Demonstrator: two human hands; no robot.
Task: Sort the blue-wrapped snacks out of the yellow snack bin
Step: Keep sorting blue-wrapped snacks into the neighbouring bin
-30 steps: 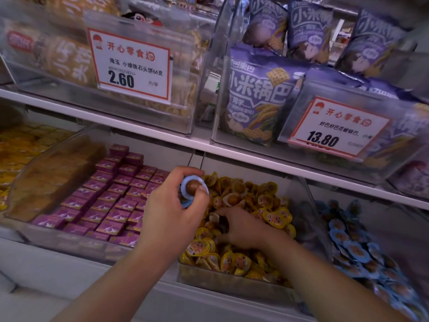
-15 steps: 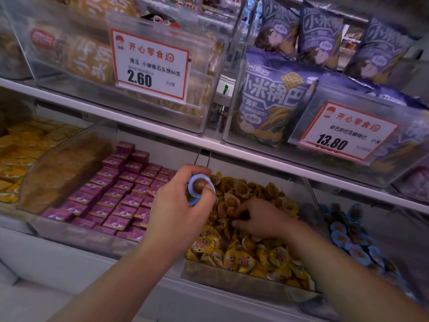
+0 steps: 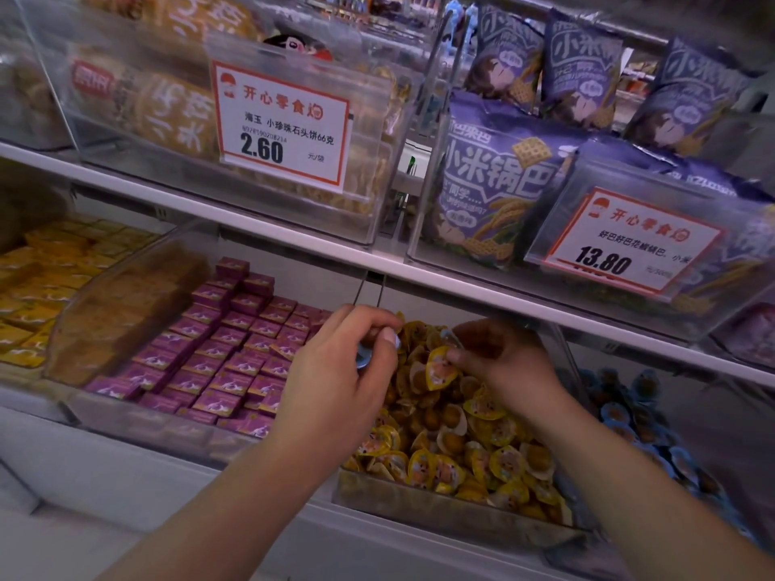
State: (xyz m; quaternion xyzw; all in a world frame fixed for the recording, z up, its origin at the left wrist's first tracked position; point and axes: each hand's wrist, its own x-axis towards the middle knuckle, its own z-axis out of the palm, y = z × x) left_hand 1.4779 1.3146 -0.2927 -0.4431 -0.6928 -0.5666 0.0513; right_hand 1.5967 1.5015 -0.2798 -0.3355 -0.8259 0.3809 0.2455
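While the clear plastic yellow snack bin [image 3: 440, 515] brims with glossy teardrop packs, the left hand [image 3: 335, 383] pinches one round blue-wrapped snack [image 3: 364, 357] beside it; the right hand [image 3: 499, 362] pinches one yellow pack [image 3: 439, 368].

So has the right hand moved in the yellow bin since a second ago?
Yes. The right hand has moved toward the back of the yellow snack bin, away from its front wall, and now pinches a yellow packet.
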